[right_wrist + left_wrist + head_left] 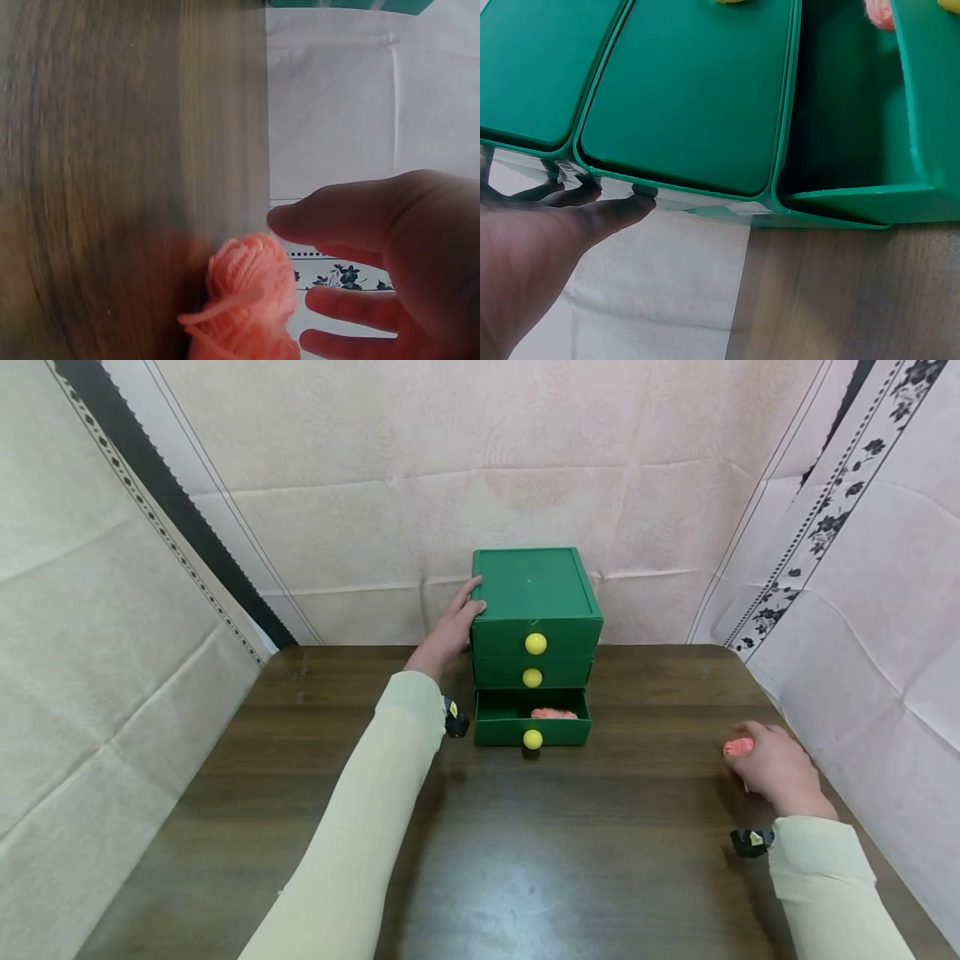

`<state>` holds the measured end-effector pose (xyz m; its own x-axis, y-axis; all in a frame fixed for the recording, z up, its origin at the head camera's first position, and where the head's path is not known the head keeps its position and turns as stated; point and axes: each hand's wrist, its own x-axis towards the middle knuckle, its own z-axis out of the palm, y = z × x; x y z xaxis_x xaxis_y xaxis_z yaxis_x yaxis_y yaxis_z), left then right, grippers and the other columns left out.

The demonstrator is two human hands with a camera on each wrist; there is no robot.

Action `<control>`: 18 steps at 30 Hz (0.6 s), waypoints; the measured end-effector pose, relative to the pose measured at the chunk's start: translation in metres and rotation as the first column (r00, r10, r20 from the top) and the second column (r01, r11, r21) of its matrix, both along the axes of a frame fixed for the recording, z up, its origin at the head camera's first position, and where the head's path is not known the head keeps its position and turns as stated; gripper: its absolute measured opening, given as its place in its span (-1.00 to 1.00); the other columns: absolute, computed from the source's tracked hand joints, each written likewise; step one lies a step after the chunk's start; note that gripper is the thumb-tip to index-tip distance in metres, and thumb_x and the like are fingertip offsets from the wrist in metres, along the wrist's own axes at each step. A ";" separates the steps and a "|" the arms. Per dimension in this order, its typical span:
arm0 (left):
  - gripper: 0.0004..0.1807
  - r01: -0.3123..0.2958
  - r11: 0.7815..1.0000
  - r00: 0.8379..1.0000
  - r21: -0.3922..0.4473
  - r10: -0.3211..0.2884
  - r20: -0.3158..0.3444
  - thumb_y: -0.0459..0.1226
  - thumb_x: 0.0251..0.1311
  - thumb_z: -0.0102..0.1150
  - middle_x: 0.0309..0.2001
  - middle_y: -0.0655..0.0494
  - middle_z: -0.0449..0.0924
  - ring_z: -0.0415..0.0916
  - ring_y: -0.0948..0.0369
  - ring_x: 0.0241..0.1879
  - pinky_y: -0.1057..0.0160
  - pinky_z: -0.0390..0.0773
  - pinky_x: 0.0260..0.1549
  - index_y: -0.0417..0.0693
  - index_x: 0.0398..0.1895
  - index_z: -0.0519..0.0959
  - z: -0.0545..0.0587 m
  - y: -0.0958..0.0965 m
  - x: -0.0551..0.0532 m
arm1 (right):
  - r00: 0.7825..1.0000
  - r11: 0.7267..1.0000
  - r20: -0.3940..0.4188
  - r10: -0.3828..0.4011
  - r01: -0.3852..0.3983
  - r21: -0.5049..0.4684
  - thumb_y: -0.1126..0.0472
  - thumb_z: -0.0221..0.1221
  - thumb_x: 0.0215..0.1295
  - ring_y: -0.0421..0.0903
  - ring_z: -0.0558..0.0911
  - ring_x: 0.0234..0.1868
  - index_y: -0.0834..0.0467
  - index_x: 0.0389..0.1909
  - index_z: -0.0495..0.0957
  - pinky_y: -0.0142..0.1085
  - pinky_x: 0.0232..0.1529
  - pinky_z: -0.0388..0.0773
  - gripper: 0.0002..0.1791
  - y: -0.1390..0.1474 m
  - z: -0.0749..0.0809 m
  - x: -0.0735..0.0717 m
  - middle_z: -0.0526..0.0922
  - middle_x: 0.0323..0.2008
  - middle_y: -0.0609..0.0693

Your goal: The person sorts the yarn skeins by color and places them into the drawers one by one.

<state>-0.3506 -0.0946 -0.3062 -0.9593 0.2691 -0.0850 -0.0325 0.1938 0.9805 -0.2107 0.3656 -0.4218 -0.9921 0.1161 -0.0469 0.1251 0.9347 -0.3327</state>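
A green cabinet of three stacked drawers with yellow knobs stands at the back of the table. Its bottom drawer is pulled out, with a piece of coral yarn inside. My left hand rests against the cabinet's left side, fingers extended along it. Near the table's right edge, my right hand is at a coral yarn skein. In the right wrist view its thumb and fingers are spread beside the skein, not curled round it.
The brown wooden table has white patterned cloth hanging behind it and at both sides. The open drawer juts out toward the front. A flower-printed border runs down the right cloth.
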 end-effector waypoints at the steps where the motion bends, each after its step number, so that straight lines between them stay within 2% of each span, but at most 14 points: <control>1: -0.41 0.000 1.000 1.000 0.000 0.000 0.000 -0.04 0.48 -0.25 0.57 0.27 -0.25 -0.21 0.08 0.54 -0.24 0.07 0.35 0.55 0.51 -0.06 0.000 0.000 0.000 | 1.000 1.000 0.013 -0.005 0.005 -0.007 0.08 0.12 0.23 0.42 0.37 -0.04 0.37 0.26 0.28 0.27 -0.19 0.41 -0.35 0.001 0.001 0.001 0.30 0.08 0.50; 7: -0.41 0.002 1.000 1.000 -0.010 -0.002 -0.011 -0.04 0.48 -0.26 0.58 0.25 -0.26 -0.23 0.07 0.54 -0.26 0.06 0.35 0.53 0.51 -0.07 0.002 0.001 0.002 | 0.999 1.000 0.039 -0.005 0.005 0.001 0.11 0.19 0.15 0.34 0.39 -0.12 0.38 0.21 0.32 0.11 -0.31 0.42 -0.34 0.007 0.003 0.003 0.37 0.00 0.48; 12: -0.41 0.003 1.000 1.000 -0.011 -0.004 -0.012 -0.05 0.49 -0.26 0.58 0.25 -0.26 -0.23 0.07 0.54 -0.25 0.05 0.36 0.52 0.52 -0.07 0.001 0.000 0.000 | 0.997 1.000 0.080 -0.007 0.006 0.012 0.13 0.25 0.09 0.31 0.40 -0.19 0.38 0.21 0.31 0.08 -0.33 0.40 -0.31 0.011 0.002 0.003 0.38 -0.06 0.48; 18: -0.42 -0.012 1.000 1.000 0.009 0.012 -0.001 -0.01 0.47 -0.22 0.57 0.30 -0.25 -0.24 0.11 0.54 -0.26 0.03 0.36 0.62 0.48 -0.03 -0.011 -0.001 -0.014 | 0.988 0.999 0.145 -0.046 0.046 0.003 0.11 0.27 0.12 0.30 0.41 -0.20 0.37 0.28 0.22 0.07 -0.36 0.41 -0.23 0.011 0.000 0.001 0.37 -0.04 0.47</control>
